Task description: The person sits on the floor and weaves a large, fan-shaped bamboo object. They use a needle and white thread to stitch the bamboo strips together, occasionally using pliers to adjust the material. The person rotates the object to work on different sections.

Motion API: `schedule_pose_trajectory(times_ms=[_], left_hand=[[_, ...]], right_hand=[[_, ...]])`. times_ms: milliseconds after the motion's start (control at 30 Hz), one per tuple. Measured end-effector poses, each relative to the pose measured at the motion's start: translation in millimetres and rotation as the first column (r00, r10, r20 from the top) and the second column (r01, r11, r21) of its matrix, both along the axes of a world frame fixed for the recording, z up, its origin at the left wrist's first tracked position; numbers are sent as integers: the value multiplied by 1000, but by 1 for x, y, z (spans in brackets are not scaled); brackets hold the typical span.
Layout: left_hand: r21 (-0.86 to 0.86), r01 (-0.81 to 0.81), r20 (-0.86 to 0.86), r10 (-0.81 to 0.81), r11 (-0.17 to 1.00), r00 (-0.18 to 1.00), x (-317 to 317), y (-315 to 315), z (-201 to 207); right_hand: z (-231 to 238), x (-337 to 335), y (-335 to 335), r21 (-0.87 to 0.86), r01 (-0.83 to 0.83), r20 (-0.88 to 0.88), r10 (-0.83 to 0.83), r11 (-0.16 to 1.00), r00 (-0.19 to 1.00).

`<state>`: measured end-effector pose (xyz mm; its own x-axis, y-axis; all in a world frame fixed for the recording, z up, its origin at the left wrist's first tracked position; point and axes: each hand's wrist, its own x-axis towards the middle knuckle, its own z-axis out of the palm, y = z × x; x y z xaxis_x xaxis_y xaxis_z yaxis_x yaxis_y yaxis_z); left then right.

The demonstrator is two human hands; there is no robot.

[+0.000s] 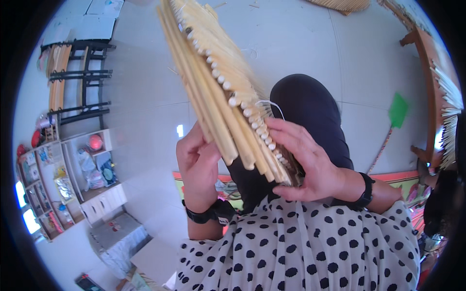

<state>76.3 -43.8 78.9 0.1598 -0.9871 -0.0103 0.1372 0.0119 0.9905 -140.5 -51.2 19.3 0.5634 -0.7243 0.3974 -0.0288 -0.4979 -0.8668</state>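
A thick bundle of pale yellow plant stalks point(221, 116) rises slantwise in front of me, from my lap to the top edge. Its cut ends form a stepped row with white tips, and thin string point(271, 104) loops out near the row's lower part. My left hand point(198, 160) is closed around the bundle's left side, thumb against the stalks, some fingers hidden behind. At the lower right, my right hand point(310, 162) holds the bundle's end, its fingers along the stalk tips and its thumb underneath. Both wrists wear black bands.
A green fly swatter point(398, 110) lies on the tiled floor at right, beside a wooden table point(427, 68) bearing more stalks point(449, 109). Another stalk piece point(342, 5) lies at the far edge. Black-framed furniture point(85, 75) and shelves point(68, 186) stand left.
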Motion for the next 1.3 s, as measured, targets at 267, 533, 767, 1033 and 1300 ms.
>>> schedule_pose_trajectory(times_ms=[267,533,767,1033,1300], left_hand=[[22,321,-104,-317,947,943,3,11,6],[-147,380,50,-377,913,925,-12,5,-10],[-198,339,182,-305,920,935,-19,6,-4],[-251,341,89,-329,906,940,-22,4,-20],[-274,360,45,-362,892,931,-32,1,-23]], right_hand=[[45,-17,2,186,117,-12,-117,976,993],[139,9,-28,-99,411,-305,-420,906,855],[145,51,-53,-634,168,-598,-616,755,512],[148,31,-56,-199,541,-678,-513,817,526],[136,22,-57,-3,572,-553,-478,820,682]])
